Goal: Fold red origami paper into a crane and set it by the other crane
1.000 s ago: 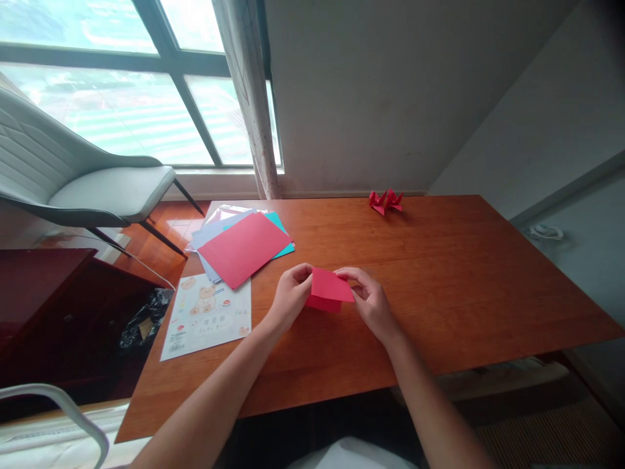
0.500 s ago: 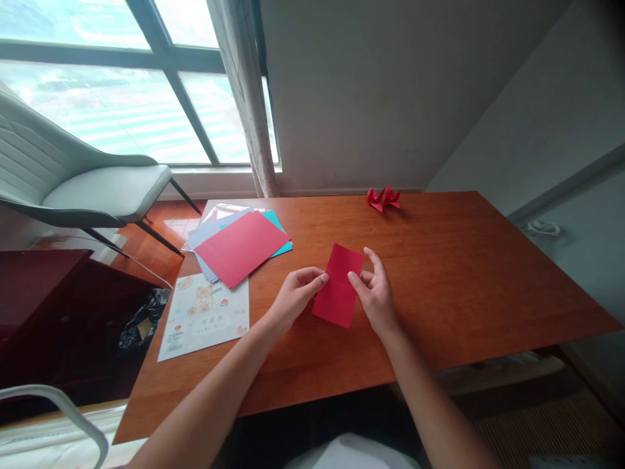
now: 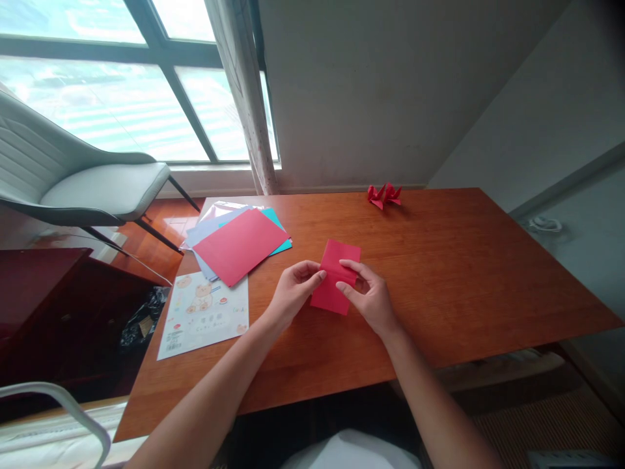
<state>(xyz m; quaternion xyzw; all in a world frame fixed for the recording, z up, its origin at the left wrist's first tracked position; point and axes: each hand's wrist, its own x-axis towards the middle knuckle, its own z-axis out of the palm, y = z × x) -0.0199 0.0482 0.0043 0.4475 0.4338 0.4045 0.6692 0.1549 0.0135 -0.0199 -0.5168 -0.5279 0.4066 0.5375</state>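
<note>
One small red sheet (image 3: 330, 298) is held between both hands above the near middle of a brown wooden tabletop (image 3: 469, 280); whether its lower edge touches the wood cannot be told. The left hand (image 3: 294, 290) has its grip pinched on the sheet's left edge, thumb laid over the front. The right hand (image 3: 372, 293) grasps the opposite side, with the tips of index finger and thumb spread apart on the sheet's face, one above and one below a crease that runs across it.

To the left of the hands, a white sheet printed with a bear (image 3: 205, 316) lies flat near the tabletop's left edge. A larger red sheet (image 3: 241, 244) overlaps its upper part and rests on lilac paper (image 3: 205, 233) and turquoise paper (image 3: 282, 246), with a clear plastic wrapper (image 3: 219, 210) showing behind. Two folded red paper figures sit close together near the far edge, well apart from the hands.

Beyond the tabletop's left side are a pale chair (image 3: 107, 189), a black plastic bag (image 3: 134, 329) and a dark red cabinet (image 3: 43, 286). A curtain (image 3: 241, 85) hangs beside the bright window (image 3: 97, 98).
</note>
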